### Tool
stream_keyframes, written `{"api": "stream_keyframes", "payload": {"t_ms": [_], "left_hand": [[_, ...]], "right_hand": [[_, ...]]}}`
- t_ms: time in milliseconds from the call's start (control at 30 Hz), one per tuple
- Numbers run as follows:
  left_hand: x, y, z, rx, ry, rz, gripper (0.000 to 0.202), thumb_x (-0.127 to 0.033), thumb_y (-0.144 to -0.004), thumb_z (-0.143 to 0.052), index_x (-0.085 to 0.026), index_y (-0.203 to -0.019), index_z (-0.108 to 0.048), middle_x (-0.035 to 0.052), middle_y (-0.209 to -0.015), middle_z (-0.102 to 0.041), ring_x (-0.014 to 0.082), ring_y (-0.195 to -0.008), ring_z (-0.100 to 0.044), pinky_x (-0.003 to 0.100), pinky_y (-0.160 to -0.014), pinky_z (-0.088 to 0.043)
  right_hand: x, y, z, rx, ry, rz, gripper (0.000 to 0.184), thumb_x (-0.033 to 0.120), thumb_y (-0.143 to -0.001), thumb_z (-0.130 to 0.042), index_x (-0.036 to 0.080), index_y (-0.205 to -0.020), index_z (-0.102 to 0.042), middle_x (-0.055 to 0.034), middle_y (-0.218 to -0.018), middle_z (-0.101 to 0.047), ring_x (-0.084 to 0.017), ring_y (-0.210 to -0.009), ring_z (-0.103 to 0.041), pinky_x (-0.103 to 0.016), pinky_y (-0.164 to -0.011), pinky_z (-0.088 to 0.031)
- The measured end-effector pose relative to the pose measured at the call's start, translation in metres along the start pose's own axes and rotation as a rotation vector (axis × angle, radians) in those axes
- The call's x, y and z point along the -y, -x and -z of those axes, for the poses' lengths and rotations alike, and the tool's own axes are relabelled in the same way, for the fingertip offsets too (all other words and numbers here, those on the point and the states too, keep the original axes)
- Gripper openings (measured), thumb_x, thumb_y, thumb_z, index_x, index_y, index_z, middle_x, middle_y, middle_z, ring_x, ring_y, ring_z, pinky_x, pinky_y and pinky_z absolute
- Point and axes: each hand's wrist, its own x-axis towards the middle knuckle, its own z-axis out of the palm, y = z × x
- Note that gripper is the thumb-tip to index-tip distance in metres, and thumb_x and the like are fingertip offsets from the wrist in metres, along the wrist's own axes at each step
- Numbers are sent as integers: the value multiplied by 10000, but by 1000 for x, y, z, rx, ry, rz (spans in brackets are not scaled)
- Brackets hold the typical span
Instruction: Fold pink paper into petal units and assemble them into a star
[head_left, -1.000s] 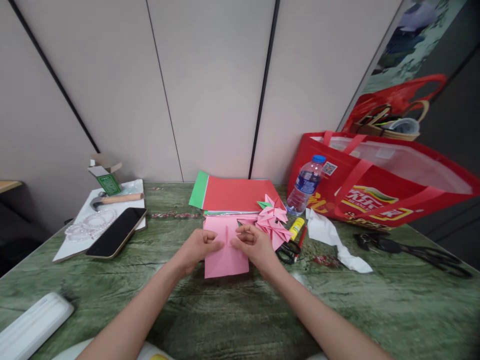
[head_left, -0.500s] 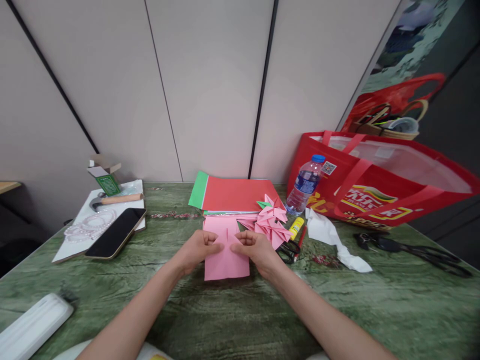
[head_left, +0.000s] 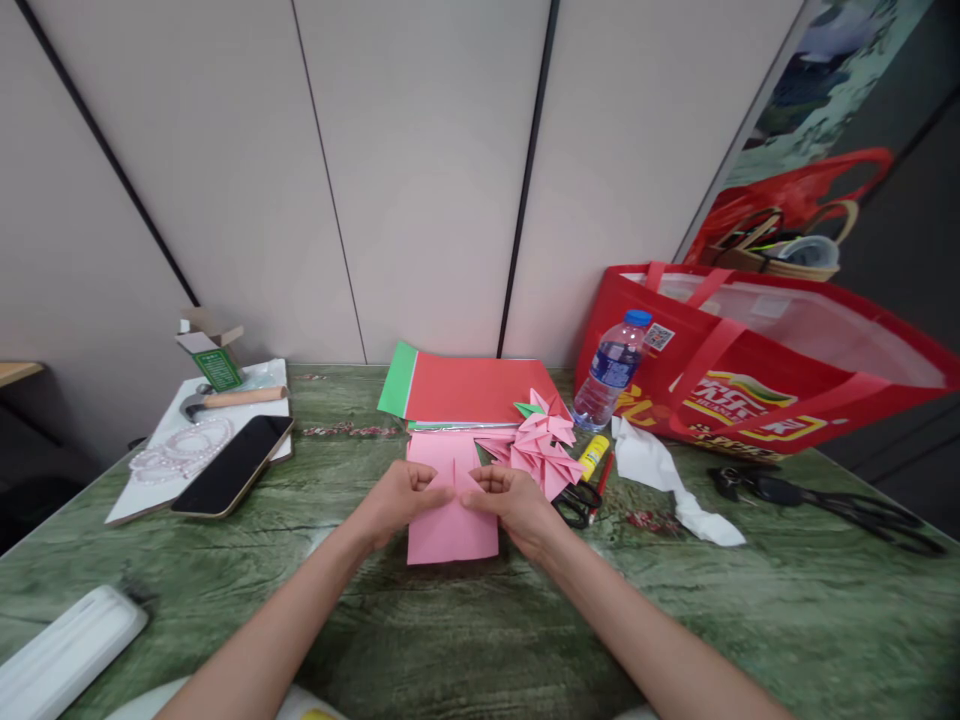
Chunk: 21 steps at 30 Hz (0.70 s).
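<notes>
A pink sheet of paper point(head_left: 452, 535) with a crease down its middle is held between my two hands, in front of me. My left hand point(head_left: 401, 502) pinches its left upper part between thumb and fingers. On the other side, my right hand point(head_left: 510, 503) pinches it in the same way, the two thumbs close together near the crease. Just beyond lies more pink paper point(head_left: 431, 447), partly hidden by the held sheet. Folded pink paper flowers point(head_left: 544, 455) lie right of my right hand, beside black-handled scissors point(head_left: 576, 503).
Red and green sheets point(head_left: 480, 390) lie at the back. To the right are a water bottle point(head_left: 611, 370), a glue stick point(head_left: 594, 457), a tissue point(head_left: 660, 465), black scissors point(head_left: 832, 500) and a red bag point(head_left: 720, 370). At left are a phone point(head_left: 234, 467), a hammer point(head_left: 232, 398) and beads point(head_left: 184, 450).
My thumbs have shifted slightly inward along the pink sheet, and its near edge sits a touch lower. Both hands keep their pinch; the other things have not moved.
</notes>
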Motion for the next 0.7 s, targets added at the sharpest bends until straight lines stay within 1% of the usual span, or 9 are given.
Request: {"api": "stream_keyframes", "payload": {"t_ms": [200,300,467,600,700], "left_hand": [[-2,1,0,-4,-10,1,383,-387,-636,-596,-190,-486,-303,-85,-478,-215,54,-437,-180,217,-427,-114],[-1,0,-1,-14,-21,0,376,-370,-633,-594,-191,-486,-298,-85,-478,-213,55,-440,-179,216,-427,-114],[1,-1,-3,-41,-40,-5,351,-343,-623,-592,-190,-493,-304,-83,-491,-213,56,-451,-184,215,-433,-113],[2,-1,-4,-54,-64,-23,357,-332,-623,-590,-191,-492,-290,-80,-509,-191,58,-469,-166,219,-440,-102],[1,0,-4,-36,-81,-44,380,-344,-627,-583,-194,-489,-263,-77,-522,-168,59,-479,-145,223,-445,-92]], "right_hand": [[-1,0,0,16,-6,-13,405,141,-365,-803,119,-728,-625,37,-591,-608,-85,-533,-543,-225,-583,-420],[-1,1,-1,25,2,-10,400,151,-368,-802,117,-726,-627,38,-577,-604,-86,-528,-540,-225,-580,-416],[-1,2,-3,40,33,2,353,184,-398,-788,126,-706,-625,37,-562,-601,-87,-507,-527,-224,-555,-405],[1,4,-5,64,90,33,312,198,-427,-776,132,-689,-619,40,-571,-593,-77,-510,-504,-207,-531,-377],[4,8,-8,93,152,83,274,265,-474,-762,134,-668,-619,38,-583,-582,-76,-514,-481,-206,-515,-353]]}}
